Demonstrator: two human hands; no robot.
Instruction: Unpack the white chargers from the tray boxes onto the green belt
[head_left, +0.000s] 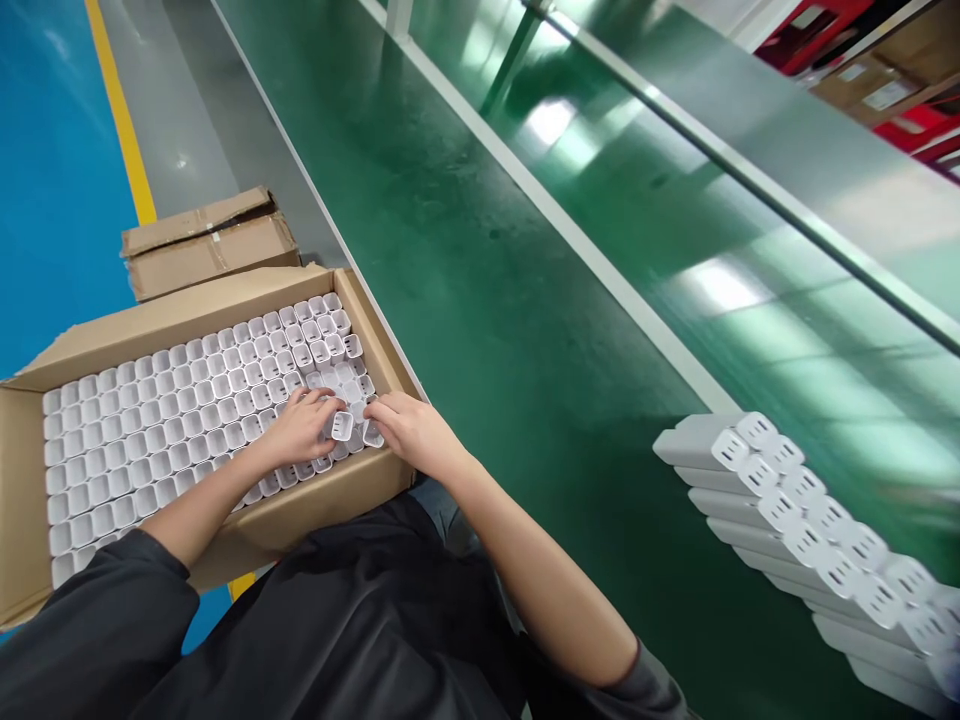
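Observation:
A cardboard box (375, 487) holds rows of white plastic charger housings (172, 430), open hollow ends up, with small slots visible in some. My left hand (300, 430) reaches in at the box's right end, its thumb and fingers closed around one charger housing (342, 426) that is raised and tilted. Just to the right, my right hand (412, 428) has its fingers bent together at another tilted charger housing (373, 434); the fingertips are partly hidden. Between and beyond the hands, the rows dip, and lower housings (345, 378) show there.
A green worktop (480, 300) runs along the box's right side. Stacked white slotted housings (817, 535) lie on it at the far right. Behind the open box is a closed carton (210, 240). Blue floor with a yellow line (124, 115) is at left.

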